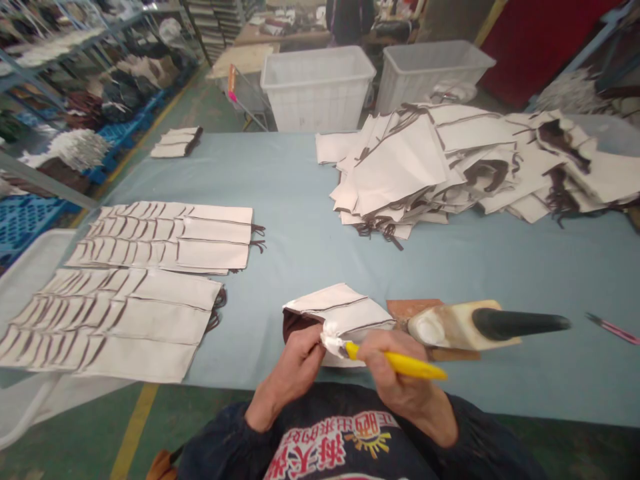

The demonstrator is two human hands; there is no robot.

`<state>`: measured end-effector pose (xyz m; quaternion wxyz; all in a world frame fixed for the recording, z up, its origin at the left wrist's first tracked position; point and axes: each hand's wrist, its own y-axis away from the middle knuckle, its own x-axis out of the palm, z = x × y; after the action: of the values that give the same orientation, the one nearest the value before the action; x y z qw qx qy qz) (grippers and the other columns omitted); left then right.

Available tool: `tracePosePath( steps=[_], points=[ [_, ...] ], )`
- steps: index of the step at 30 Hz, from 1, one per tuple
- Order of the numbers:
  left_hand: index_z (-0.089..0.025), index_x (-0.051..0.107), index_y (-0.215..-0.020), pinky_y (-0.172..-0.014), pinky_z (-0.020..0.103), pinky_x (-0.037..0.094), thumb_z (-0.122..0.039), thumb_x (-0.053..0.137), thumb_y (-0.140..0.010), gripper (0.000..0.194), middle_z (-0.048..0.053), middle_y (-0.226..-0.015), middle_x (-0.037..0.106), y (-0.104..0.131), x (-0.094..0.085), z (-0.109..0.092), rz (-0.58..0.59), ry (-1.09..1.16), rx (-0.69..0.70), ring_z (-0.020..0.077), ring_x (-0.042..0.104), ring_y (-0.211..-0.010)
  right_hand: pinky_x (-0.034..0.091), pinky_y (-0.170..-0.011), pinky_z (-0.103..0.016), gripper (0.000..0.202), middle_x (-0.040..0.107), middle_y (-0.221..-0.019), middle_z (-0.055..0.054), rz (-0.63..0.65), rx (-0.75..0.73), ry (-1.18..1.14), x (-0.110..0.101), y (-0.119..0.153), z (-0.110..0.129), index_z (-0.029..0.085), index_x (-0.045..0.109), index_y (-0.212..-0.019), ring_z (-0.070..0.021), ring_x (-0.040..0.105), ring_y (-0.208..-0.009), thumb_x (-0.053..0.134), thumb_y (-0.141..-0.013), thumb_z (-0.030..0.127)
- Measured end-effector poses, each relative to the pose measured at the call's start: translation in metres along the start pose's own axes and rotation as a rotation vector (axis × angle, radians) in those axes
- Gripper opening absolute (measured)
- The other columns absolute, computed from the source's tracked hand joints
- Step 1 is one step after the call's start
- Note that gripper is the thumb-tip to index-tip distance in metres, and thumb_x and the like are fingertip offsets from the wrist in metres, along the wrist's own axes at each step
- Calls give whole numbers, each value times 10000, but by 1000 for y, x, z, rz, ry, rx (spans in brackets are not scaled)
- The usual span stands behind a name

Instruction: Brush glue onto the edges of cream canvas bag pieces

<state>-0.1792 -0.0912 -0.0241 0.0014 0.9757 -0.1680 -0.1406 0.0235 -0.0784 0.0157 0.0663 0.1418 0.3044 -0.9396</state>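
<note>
Two bare hands work at the lower centre of the frame. The left hand point(293, 370) has its fingers closed on the near-left edge of one cream fabric piece with dark-brown edging point(345, 303), lying on the pale blue-green tabletop point(290, 180). The right hand point(400, 373) grips one yellow-handled tool with a ragged white tip point(415, 367); the tip is beside the left fingertips. To their right, one cream object with a black handle point(460, 325) rests over brown board; one pair of pink-handled snips point(613, 328) lies at the right edge. Two overlapping rows of similar pieces point(215, 230) fill the left, one small stack point(176, 143) the upper left, one loose heap point(400, 167) the upper right. Beyond stand two white plastic bins point(315, 90); their contents cannot be made out.
</note>
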Motion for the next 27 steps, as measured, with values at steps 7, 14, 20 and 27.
tracePosePath(
  steps=[7, 14, 20, 27],
  points=[
    [-133, 710, -949, -639, 243, 362, -517, 666, -929, 388, -14, -737, 568, -19, -9, -23, 2, 311, -268, 124, 448, -676, 227, -350, -190, 392, 397, -521, 72, -290, 395, -312, -14, -12, -7, 213, 612, -747, -83, 345, -393, 582, -1062, 445],
    [-122, 751, -1079, -655, 218, 400, -572, 804, -824, 520, 38, -844, 692, -27, -20, -40, 144, 589, -415, 118, 549, -707, 286, -376, -205, 358, 427, -496, 79, -159, 336, -276, -25, -20, -10, 201, 662, -835, -83, 347, -375, 546, -1085, 430],
    [-124, 728, -957, -629, 214, 382, -577, 860, -766, 510, 20, -802, 663, -21, -18, -39, 212, 675, -483, 98, 530, -669, 430, -459, -225, 327, 638, -593, 32, -19, 16, 183, -26, -38, -7, 223, 654, -812, -112, 566, -466, 494, -1081, 318],
    [-124, 703, -867, -582, 204, 355, -574, 878, -728, 503, 4, -737, 647, -18, -18, -26, 164, 694, -513, 82, 504, -608, 490, -521, -249, 301, 709, -651, 16, -59, -164, 332, -20, -41, -14, 237, 635, -816, -130, 647, -525, 473, -1068, 259]
  ],
)
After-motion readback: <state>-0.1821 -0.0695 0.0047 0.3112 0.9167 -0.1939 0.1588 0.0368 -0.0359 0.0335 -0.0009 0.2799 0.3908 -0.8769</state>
